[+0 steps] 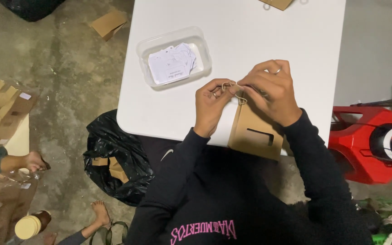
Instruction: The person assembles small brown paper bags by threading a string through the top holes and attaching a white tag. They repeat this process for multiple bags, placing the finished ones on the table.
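A brown cardboard box [255, 131] with a slot cut in its side stands at the near edge of the white table [250, 41]. My left hand [210, 106] and my right hand [271, 90] meet above the box's top edge. Both pinch a thin tan string [233, 87] that loops between the fingers. My right hand wears a ring and lies partly over the box's top. My sleeves are black.
A clear plastic tub [144, 47] of white paper tags [173, 63] sits left of my hands. Another cardboard piece [275, 3] lies at the far table edge. A black bag [116, 156], cardboard stacks [1, 111], another person's foot [100, 213], a red object [373, 145] surround the table.
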